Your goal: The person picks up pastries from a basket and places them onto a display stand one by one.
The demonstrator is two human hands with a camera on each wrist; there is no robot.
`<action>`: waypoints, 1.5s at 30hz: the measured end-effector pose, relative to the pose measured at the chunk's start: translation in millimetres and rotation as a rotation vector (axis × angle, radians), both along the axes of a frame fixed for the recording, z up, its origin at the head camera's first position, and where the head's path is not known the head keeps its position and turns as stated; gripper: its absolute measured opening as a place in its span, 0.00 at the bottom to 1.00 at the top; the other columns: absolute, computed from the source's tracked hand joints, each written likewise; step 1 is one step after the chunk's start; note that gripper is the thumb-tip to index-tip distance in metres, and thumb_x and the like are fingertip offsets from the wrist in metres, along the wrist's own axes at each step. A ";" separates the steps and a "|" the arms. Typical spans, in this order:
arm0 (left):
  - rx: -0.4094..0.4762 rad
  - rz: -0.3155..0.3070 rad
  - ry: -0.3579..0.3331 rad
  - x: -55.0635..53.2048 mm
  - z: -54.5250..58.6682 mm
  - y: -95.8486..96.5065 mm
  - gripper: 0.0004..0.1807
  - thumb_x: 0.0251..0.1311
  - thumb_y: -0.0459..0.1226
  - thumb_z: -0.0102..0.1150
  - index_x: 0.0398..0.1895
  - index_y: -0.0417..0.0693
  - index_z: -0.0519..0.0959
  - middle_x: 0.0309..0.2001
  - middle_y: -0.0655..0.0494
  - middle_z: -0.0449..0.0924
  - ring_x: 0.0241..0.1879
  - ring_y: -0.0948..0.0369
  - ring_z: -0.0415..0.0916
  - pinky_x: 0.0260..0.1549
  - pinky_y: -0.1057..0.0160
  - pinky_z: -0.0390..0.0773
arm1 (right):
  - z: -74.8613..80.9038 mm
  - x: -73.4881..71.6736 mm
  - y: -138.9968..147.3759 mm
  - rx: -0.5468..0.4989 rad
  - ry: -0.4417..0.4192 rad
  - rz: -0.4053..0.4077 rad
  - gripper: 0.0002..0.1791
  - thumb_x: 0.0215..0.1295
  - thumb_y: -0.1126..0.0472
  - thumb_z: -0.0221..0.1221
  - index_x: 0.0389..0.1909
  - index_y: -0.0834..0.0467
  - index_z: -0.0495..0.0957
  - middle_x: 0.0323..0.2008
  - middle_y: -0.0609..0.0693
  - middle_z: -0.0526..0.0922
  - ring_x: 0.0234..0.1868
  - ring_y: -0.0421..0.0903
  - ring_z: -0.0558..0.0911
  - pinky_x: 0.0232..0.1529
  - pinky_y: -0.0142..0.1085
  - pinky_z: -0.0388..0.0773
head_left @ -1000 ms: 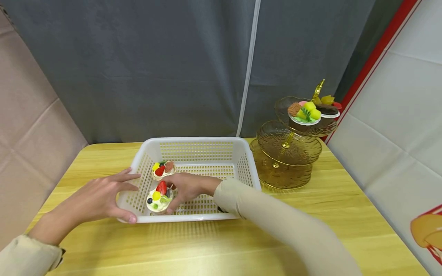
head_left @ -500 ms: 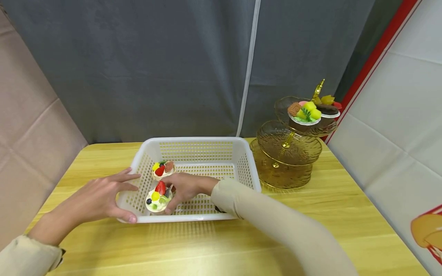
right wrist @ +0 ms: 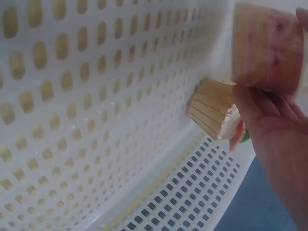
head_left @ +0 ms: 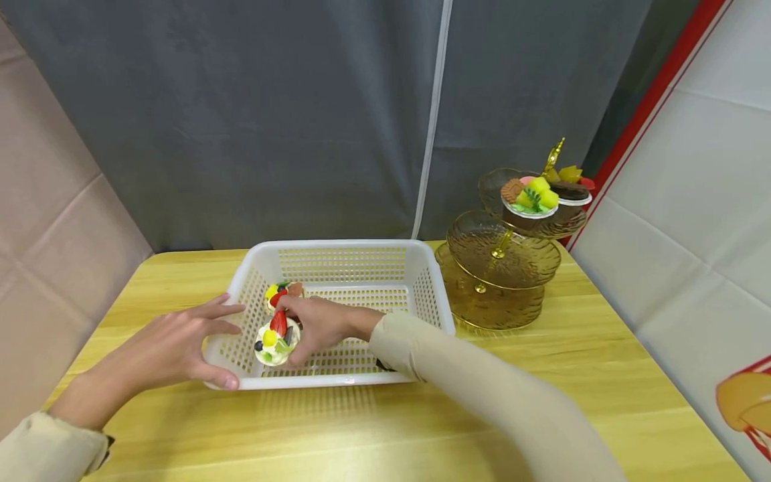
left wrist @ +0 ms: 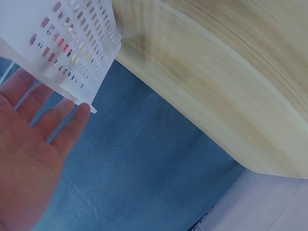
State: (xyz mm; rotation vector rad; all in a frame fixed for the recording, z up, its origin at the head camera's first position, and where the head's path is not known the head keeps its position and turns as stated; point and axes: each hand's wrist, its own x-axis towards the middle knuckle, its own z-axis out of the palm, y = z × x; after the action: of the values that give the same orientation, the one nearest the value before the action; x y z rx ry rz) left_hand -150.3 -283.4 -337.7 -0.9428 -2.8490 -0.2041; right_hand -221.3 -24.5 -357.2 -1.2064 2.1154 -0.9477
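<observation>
My right hand [head_left: 325, 325] grips a cupcake [head_left: 274, 349] topped with white cream, a strawberry, a blueberry and yellow and green fruit pieces. In the right wrist view its side [right wrist: 264, 48] shows brown and pink layers, and it is lifted off the basket floor. Behind it, partly covered by my fingers, is a second cupcake [head_left: 277, 294]; its pleated wrapper [right wrist: 209, 108] rests in the basket. Both are at the left end of a white perforated basket [head_left: 343, 244]. My left hand [head_left: 171, 345] touches that basket's left side, fingers spread and fairly straight.
To the right of the basket stands a gold-rimmed three-tier stand [head_left: 502, 268]. Its top tier carries two fruit-topped dessert cups [head_left: 530, 201]. A wooden table [head_left: 385, 428] lies under everything, with a grey curtain [head_left: 301, 134] behind.
My right hand has risen slightly with the cupcake and now covers more of the cupcake behind. My left hand and the basket stay in place.
</observation>
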 end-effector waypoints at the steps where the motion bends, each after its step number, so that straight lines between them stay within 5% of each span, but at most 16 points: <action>1: 0.000 0.000 -0.001 0.1 -0.3 -0.1 0.48 0.30 0.75 0.66 0.44 0.46 0.87 0.61 0.46 0.78 0.59 0.38 0.75 0.31 0.46 0.79 | 2.1 -0.4 0.3 -0.012 0.028 -0.012 0.32 0.47 0.63 0.75 0.50 0.56 0.67 0.39 0.40 0.81 0.41 0.32 0.77 0.47 0.24 0.72; 7: 0.007 -0.008 -0.004 -0.2 -1.5 -0.8 0.47 0.30 0.74 0.67 0.44 0.46 0.87 0.61 0.45 0.78 0.59 0.37 0.74 0.34 0.43 0.79 | 16.8 -3.4 3.7 -0.064 0.161 -0.069 0.34 0.47 0.59 0.77 0.53 0.55 0.68 0.40 0.38 0.82 0.41 0.32 0.76 0.47 0.26 0.73; 14: 0.012 -0.005 -0.008 0.1 -1.3 -0.3 0.48 0.30 0.74 0.67 0.44 0.45 0.87 0.61 0.45 0.78 0.60 0.37 0.73 0.36 0.43 0.79 | 31.7 -6.6 13.6 -0.122 0.107 -0.088 0.34 0.48 0.60 0.76 0.54 0.57 0.69 0.42 0.41 0.83 0.43 0.34 0.79 0.52 0.30 0.74; 27: 0.001 0.001 -0.001 -0.4 -1.7 0.6 0.48 0.30 0.75 0.67 0.44 0.45 0.87 0.61 0.44 0.77 0.58 0.37 0.75 0.34 0.43 0.79 | 56.8 -4.6 44.6 -0.228 0.136 -0.105 0.26 0.50 0.61 0.75 0.49 0.58 0.76 0.43 0.44 0.83 0.43 0.36 0.81 0.51 0.31 0.75; 36: 0.003 -0.001 -0.002 -1.3 -2.5 -0.2 0.48 0.30 0.75 0.66 0.44 0.45 0.87 0.61 0.46 0.78 0.61 0.38 0.73 0.36 0.44 0.79 | 68.2 -6.5 74.7 -0.317 0.188 -0.200 0.28 0.54 0.62 0.74 0.54 0.62 0.74 0.47 0.50 0.82 0.47 0.40 0.80 0.56 0.37 0.75; 45: 0.018 0.009 0.006 -0.6 -4.1 0.9 0.49 0.31 0.76 0.65 0.43 0.45 0.87 0.60 0.48 0.79 0.61 0.39 0.73 0.36 0.45 0.79 | 73.8 -1.3 103.3 -0.290 0.240 -0.277 0.28 0.55 0.61 0.73 0.55 0.63 0.74 0.47 0.50 0.82 0.47 0.41 0.82 0.54 0.36 0.76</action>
State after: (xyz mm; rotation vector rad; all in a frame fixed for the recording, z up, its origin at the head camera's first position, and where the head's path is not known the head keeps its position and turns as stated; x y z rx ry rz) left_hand -150.9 -282.5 -341.8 -0.9250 -2.8409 -0.2247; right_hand -222.6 78.8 -283.4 -1.2349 2.4439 -1.3279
